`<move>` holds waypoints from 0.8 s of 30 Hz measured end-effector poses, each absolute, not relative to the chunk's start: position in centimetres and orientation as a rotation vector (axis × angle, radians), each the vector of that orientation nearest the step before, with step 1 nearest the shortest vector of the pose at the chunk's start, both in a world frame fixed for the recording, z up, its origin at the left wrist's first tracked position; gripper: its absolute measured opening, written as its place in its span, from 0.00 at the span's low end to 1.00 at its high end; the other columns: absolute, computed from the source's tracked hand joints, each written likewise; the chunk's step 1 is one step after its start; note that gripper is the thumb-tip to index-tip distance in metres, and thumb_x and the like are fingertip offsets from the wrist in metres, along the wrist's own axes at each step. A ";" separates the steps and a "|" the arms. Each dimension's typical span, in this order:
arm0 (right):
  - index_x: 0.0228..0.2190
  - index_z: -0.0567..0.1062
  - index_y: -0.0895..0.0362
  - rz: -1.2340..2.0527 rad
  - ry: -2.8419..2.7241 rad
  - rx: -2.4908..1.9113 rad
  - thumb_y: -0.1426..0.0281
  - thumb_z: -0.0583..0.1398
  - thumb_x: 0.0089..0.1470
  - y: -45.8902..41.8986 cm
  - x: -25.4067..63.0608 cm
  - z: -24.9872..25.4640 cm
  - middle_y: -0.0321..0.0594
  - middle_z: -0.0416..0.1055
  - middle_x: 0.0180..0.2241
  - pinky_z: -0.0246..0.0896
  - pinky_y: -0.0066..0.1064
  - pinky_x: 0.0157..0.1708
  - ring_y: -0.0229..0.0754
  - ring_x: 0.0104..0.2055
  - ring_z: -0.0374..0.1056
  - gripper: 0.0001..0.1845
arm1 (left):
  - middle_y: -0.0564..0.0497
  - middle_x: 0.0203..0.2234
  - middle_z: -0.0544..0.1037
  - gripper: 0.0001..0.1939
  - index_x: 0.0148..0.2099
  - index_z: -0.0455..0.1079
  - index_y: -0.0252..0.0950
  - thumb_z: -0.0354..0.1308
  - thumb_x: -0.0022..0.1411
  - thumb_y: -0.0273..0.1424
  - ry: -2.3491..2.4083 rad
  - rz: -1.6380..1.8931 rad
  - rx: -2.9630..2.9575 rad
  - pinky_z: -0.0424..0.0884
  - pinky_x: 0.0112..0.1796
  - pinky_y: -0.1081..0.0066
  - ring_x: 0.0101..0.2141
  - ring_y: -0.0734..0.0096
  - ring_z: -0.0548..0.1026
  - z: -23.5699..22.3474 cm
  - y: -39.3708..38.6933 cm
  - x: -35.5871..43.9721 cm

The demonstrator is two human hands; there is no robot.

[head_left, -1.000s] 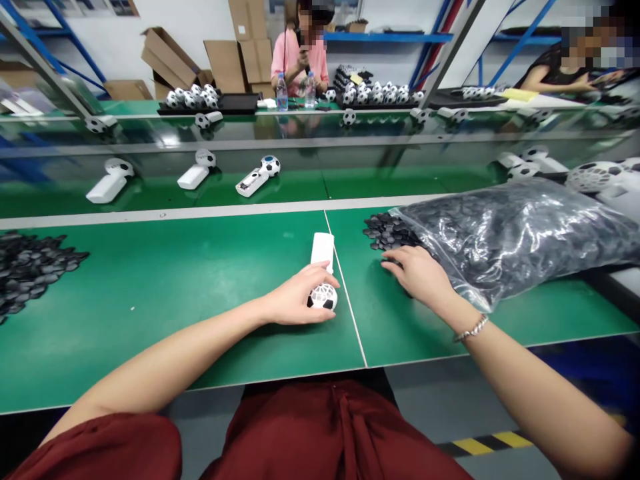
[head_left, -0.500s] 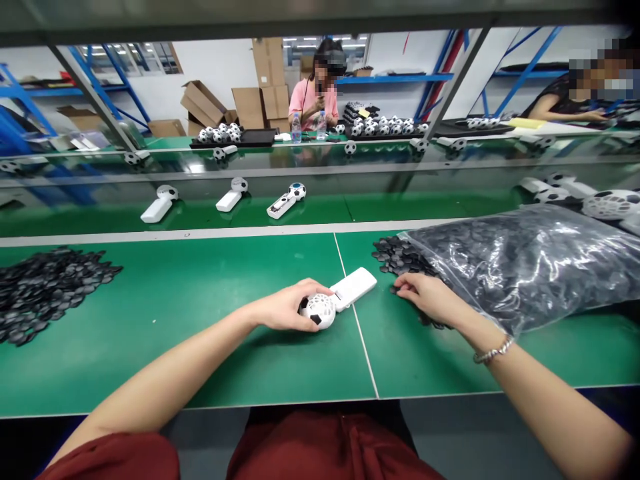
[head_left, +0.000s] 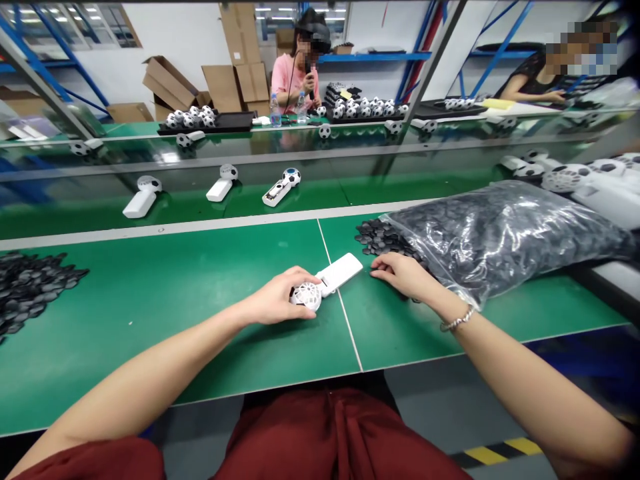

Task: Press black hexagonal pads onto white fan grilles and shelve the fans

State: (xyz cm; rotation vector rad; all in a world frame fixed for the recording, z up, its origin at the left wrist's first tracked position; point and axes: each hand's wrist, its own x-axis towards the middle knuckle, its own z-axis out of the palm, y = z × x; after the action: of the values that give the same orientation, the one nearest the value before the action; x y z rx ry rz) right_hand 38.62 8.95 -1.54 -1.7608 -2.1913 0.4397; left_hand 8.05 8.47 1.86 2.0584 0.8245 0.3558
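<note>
My left hand [head_left: 280,297] is closed around the round head of a white handheld fan [head_left: 344,272], whose head looks like a football with an open lattice grille. The fan lies on the green bench, its handle pointing away to the right. Thumb and fingers span the head and hide its left side. My right hand [head_left: 403,275] is just right of the handle, in front of a pile of small black pieces [head_left: 383,237]. Its thumb and forefinger are pinched together on what looks like a small black piece, mostly hidden by the fingertips.
A clear bag [head_left: 515,233] full of black pieces lies at the right. Another black heap [head_left: 35,287] is at the left. Several white football fans, one an opened fan [head_left: 283,188], rest on the green strip beyond. A co-worker [head_left: 295,73] sits opposite; another person is at far right.
The camera view has shifted right and down. My right hand has moved slightly left, towards the fan. A black patch near my left thumb on the fan head no longer shows.
</note>
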 end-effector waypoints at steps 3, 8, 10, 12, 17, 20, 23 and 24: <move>0.29 0.72 0.56 0.457 -2.188 -1.777 0.67 0.58 0.48 8.9 38.4 -1.1 0.39 0.72 0.29 0.62 0.33 0.35 0.42 0.33 0.68 0.06 | 0.47 0.49 0.64 0.28 0.53 0.63 0.39 0.65 0.49 0.34 0.786 0.321 2.040 0.59 0.51 0.64 0.49 0.62 0.65 1.9 8.6 7.8; 0.27 0.69 0.55 0.466 -2.201 -1.749 0.70 0.58 0.46 8.7 38.3 -0.8 0.37 0.70 0.27 0.61 0.32 0.32 0.41 0.30 0.67 0.03 | 0.47 0.49 0.63 0.30 0.55 0.61 0.39 0.64 0.50 0.34 0.790 0.334 2.032 0.57 0.53 0.63 0.50 0.63 0.64 1.6 8.7 7.6; 0.25 0.67 0.55 0.486 -2.216 -1.724 0.70 0.57 0.46 8.5 38.2 -0.7 0.35 0.68 0.23 0.60 0.31 0.28 0.39 0.25 0.65 0.02 | 0.46 0.49 0.63 0.31 0.55 0.61 0.38 0.64 0.49 0.33 0.785 0.347 2.029 0.57 0.53 0.64 0.50 0.63 0.64 1.6 8.6 7.7; 0.25 0.66 0.54 0.512 -2.232 -1.688 0.68 0.56 0.47 8.3 37.9 -0.7 0.33 0.67 0.20 0.59 0.30 0.25 0.39 0.23 0.64 0.03 | 0.45 0.49 0.63 0.32 0.55 0.61 0.36 0.65 0.49 0.32 0.776 0.356 2.022 0.57 0.53 0.64 0.50 0.63 0.65 1.6 8.5 7.8; 0.33 0.71 0.55 0.370 -2.175 -1.571 0.63 0.52 0.49 8.1 36.9 -0.9 0.40 0.72 0.28 0.62 0.34 0.29 0.44 0.28 0.68 0.12 | 0.44 0.50 0.63 0.32 0.56 0.61 0.35 0.65 0.48 0.32 0.748 0.349 2.041 0.57 0.53 0.64 0.51 0.62 0.64 1.7 8.7 7.7; 0.32 0.73 0.55 0.273 -2.150 -1.544 0.62 0.51 0.50 7.7 36.5 -0.4 0.43 0.73 0.33 0.63 0.37 0.32 0.46 0.31 0.69 0.14 | 0.43 0.50 0.63 0.32 0.56 0.60 0.35 0.64 0.49 0.32 0.751 0.321 2.047 0.57 0.54 0.63 0.51 0.61 0.64 1.8 8.9 7.3; 0.31 0.73 0.55 0.312 -2.112 -1.526 0.61 0.52 0.51 7.0 35.8 0.7 0.40 0.74 0.31 0.63 0.36 0.32 0.45 0.30 0.69 0.13 | 0.44 0.51 0.63 0.32 0.57 0.59 0.35 0.63 0.49 0.30 0.736 0.301 2.064 0.57 0.54 0.63 0.51 0.61 0.64 2.1 9.0 7.0; 0.31 0.73 0.55 0.327 -2.096 -1.500 0.62 0.53 0.52 6.7 35.3 1.2 0.40 0.74 0.31 0.63 0.35 0.32 0.44 0.31 0.69 0.13 | 0.44 0.51 0.63 0.32 0.57 0.59 0.35 0.63 0.49 0.30 0.732 0.294 2.069 0.57 0.53 0.63 0.51 0.61 0.64 2.2 8.9 7.0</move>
State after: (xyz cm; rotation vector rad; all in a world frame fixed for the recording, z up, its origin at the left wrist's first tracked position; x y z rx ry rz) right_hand 35.33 6.66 1.19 -1.4996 -2.0965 0.3269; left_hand 7.04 8.95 2.22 2.0685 0.7318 0.2939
